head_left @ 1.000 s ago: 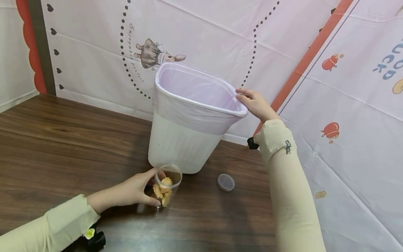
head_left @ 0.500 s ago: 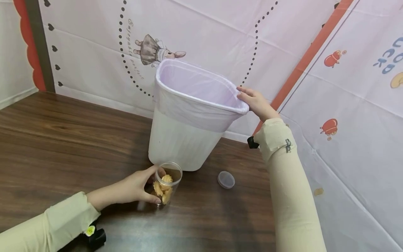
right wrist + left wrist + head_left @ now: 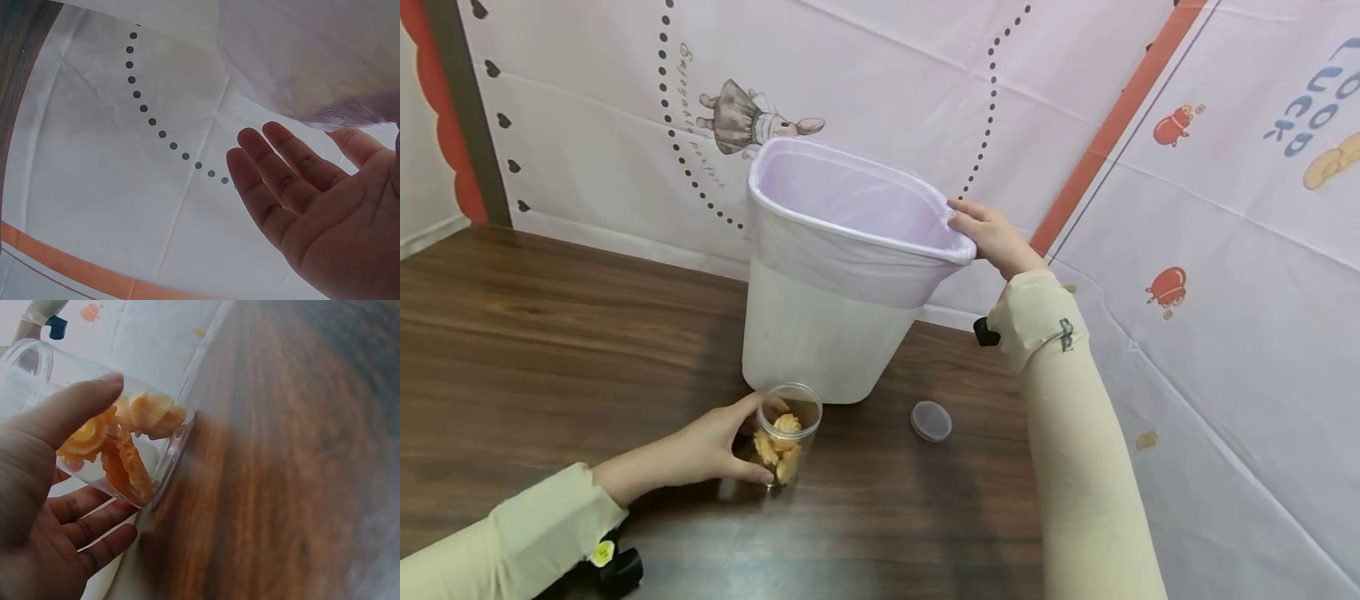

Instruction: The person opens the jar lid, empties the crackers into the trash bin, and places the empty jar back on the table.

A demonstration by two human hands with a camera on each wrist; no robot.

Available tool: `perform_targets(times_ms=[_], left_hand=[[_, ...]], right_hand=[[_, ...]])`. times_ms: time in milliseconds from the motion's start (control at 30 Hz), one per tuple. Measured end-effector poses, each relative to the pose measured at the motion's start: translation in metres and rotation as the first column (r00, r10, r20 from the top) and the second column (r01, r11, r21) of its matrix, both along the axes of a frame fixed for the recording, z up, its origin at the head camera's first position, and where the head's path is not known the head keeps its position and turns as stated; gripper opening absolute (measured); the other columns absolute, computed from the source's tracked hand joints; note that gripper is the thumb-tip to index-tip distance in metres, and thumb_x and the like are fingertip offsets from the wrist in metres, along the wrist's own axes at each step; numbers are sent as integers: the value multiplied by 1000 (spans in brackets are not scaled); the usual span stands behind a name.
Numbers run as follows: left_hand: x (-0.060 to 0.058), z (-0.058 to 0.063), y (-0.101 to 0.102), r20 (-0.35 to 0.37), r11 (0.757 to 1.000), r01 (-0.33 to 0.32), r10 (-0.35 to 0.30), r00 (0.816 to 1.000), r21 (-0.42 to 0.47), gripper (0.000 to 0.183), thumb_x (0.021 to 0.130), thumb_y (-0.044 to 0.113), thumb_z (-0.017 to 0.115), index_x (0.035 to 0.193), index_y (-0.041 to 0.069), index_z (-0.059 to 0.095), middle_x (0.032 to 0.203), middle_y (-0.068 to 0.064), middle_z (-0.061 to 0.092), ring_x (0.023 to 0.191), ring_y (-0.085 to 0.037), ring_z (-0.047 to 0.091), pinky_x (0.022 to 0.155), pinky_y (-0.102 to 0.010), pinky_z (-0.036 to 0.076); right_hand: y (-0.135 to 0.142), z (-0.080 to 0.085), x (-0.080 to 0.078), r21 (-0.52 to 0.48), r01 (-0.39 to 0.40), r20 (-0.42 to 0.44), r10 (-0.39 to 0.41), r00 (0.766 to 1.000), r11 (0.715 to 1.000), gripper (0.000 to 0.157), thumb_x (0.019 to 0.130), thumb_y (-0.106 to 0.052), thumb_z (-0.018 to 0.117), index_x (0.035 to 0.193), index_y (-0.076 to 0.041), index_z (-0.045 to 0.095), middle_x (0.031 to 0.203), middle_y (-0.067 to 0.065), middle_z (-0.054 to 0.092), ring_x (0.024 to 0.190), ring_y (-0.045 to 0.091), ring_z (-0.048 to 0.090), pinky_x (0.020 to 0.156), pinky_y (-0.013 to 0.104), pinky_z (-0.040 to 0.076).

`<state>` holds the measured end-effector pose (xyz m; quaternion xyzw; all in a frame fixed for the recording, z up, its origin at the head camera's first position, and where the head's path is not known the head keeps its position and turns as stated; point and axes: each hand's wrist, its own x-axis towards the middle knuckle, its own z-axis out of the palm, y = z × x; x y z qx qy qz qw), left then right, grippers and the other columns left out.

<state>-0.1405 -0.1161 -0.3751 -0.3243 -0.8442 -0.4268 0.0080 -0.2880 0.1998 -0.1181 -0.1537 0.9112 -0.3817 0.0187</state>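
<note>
Left hand (image 3: 718,442) grips clear cylindrical jar (image 3: 802,427) of ridged cookies (image 3: 784,446).

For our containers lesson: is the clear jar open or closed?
Open: the jar is uncovered; a lid lies apart, on the table.

On the cloth (image 3: 880,75) behind the bin (image 3: 820,333), to the left of the bin's mouth, small slanted dark lettering (image 3: 688,92) runs sideways, from top to bottom, and reads "Enjoyable perfect".

On the patterned cloth (image 3: 1225,333) to the right of the bin, higher than its rim, large blue-grey lettering (image 3: 1297,106) slopes downward and reads "LUCK", its first letter only partly in view. Just beside that word, "OOD" (image 3: 1323,115) can be read, running the same way.

To the left of the bin and below it, a round yellow sticker (image 3: 603,553) at the left cuff bears a mark too small to read. To the bin's right, a dark print (image 3: 1067,334) on the right sleeve (image 3: 1067,433) is likewise illegible.
</note>
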Motion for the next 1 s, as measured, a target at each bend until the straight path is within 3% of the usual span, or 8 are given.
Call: perform_targets(times_ms=[200, 467, 733, 1000], left_hand=[[0, -4, 0, -15, 999, -16, 16, 1000, 39, 88, 74, 42, 81, 144, 17, 34, 131, 2, 55, 102, -3, 58, 90, -27, 48], [-1, -1, 2, 29, 998, -23, 21, 999, 54, 76, 74, 42, 81, 137, 25, 41, 128, 5, 58, 116, -10, 53, 97, -32, 45], [-3, 2, 4, 15, 996, -28, 27, 1000, 82, 70, 75, 37, 82, 133, 23, 46, 123, 3, 58, 108, -9, 56, 92, -28, 45], [0, 1, 5, 0, 992, -55, 56, 998, 111, 65, 72, 35, 84, 127, 22, 51, 117, 6, 59, 103, -4, 54, 92, -29, 44]], right_hand=[[-2, 0, 0, 9, -9, 0, 9, 1000, 1000, 54, 99, -24, 43, 151, -13, 31, 141, 16, 49, 89, 3, 56, 75, 17, 49], [1, 0, -1, 1, -29, 3, 29, 1000, 1000, 54, 99, -23, 41, 150, -10, 31, 130, 18, 55, 78, -2, 57, 73, 16, 49], [0, 5, -2, 8, -18, 2, 18, 1000, 1000, 54, 99, -24, 41, 151, -11, 31, 128, 15, 56, 77, -2, 57, 73, 16, 49], [2, 1, -4, 1, -24, 9, 23, 1000, 1000, 54, 100, -23, 42, 150, -10, 31, 109, 3, 61, 74, 0, 58, 72, 18, 51]])
